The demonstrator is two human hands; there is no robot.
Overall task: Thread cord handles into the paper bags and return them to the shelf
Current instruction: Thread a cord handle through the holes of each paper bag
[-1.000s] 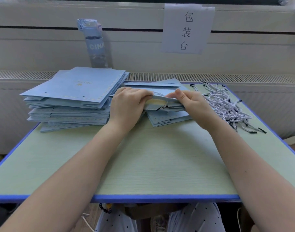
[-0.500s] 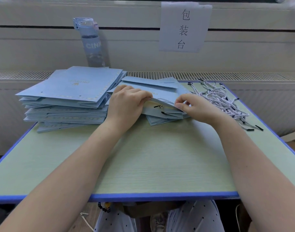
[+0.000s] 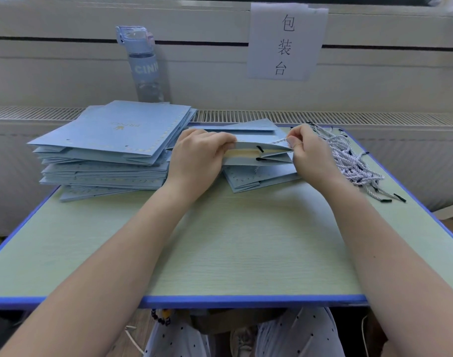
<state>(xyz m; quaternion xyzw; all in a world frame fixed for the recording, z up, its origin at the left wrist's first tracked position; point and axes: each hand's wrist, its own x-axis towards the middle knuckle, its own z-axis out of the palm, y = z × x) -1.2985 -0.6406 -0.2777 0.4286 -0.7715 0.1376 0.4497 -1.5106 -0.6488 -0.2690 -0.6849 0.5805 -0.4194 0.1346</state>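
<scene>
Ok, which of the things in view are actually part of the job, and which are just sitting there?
In the job: open bag gripped by left hand; cord pinched by right hand; loose cords; bag stack.
Just lying about: water bottle behind the stack; paper sign on the wall.

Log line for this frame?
step: threading | left hand: holds bag mouth | right hand: pinches cord | spare cords: table right | bag stack: table left
</scene>
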